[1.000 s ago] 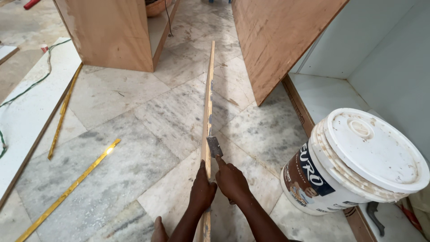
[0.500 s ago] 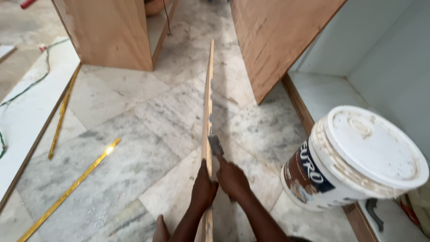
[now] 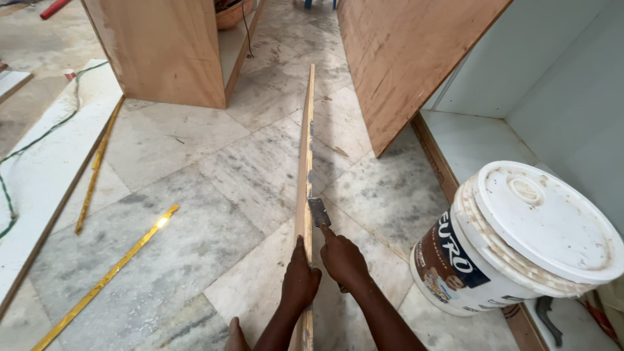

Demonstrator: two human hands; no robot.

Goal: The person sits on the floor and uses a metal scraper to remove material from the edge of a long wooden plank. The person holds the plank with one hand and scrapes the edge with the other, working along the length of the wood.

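Note:
A long thin wooden board (image 3: 305, 156) stands on its edge and runs away from me across the marble floor. My left hand (image 3: 301, 279) grips the board's near end from the left side. My right hand (image 3: 342, 260) holds a small flat metal scraper (image 3: 318, 211), its blade pressed against the right face of the board near the top edge.
A white plastic bucket with a lid (image 3: 513, 240) lies tilted at the right, by a white cabinet shelf (image 3: 494, 140). A plywood panel (image 3: 403, 58) leans at upper right, and a plywood cabinet (image 3: 166, 49) stands at upper left. Yellow strips (image 3: 104, 279) and a white board (image 3: 45, 169) lie at left.
Both hands and the scraper stay at the same spot on the board; the view has shifted only slightly.

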